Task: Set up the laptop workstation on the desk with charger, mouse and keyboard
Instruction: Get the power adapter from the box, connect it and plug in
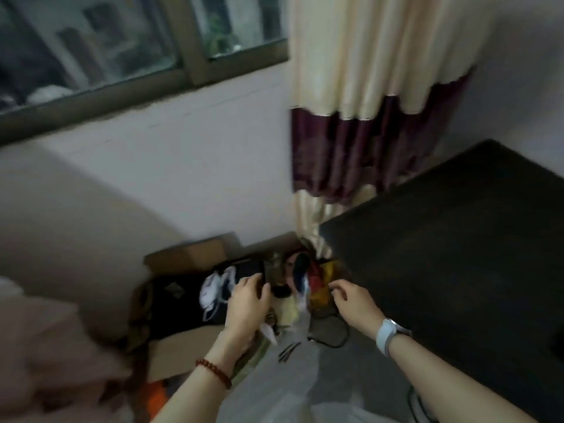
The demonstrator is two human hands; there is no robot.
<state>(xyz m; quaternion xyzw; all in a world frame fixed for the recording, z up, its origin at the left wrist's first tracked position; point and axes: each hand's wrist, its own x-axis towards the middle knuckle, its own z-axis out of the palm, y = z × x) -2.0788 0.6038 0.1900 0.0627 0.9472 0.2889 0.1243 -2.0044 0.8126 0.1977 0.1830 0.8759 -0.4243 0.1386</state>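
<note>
The frame is blurred. A dark desk (457, 264) fills the right side, its top bare. Left of it, on the floor, is a heap of clutter. My left hand (247, 303), with a red bead bracelet on the wrist, reaches into the heap and curls around a dark object (259, 271); what that object is cannot be told. My right hand (355, 300), with a white watch band on the wrist, hovers over a red and yellow item (319, 285), fingers bent. A thin black cable (332, 338) loops on the floor under my right wrist. No laptop, mouse or keyboard can be made out.
An open cardboard box (189, 254) holds dark cloth and a white item (213, 288). A white plastic bag (283, 380) lies in front of me. A cream and maroon curtain (366, 117) hangs behind the desk. Pink fabric (45, 346) lies at the left, below a window.
</note>
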